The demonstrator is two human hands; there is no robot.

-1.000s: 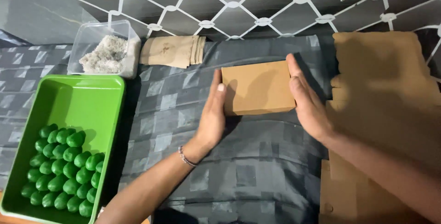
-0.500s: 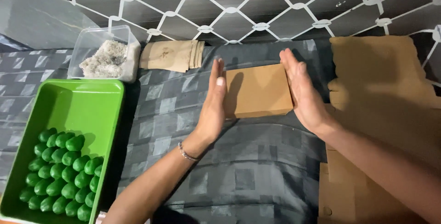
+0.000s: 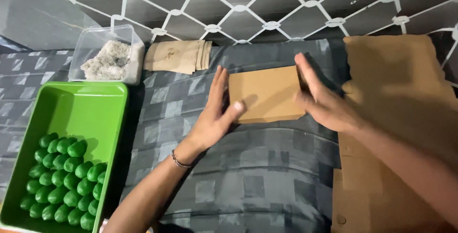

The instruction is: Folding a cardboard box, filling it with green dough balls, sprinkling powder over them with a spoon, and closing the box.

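We find the left hand (image 3: 214, 118) and right hand (image 3: 322, 101), both open-palmed, squaring the flat cardboard piece (image 3: 265, 94) between them; folding needs firm edge grips.

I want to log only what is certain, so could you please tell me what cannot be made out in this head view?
- Right hand: blurred, so its grip on the flat cardboard box is unclear.
- Box's right edge: hidden behind that hand.
- Green tray: its lower left corner is cut off by the frame edge.
- Cardboard sheets: cut off by the right and bottom edges.
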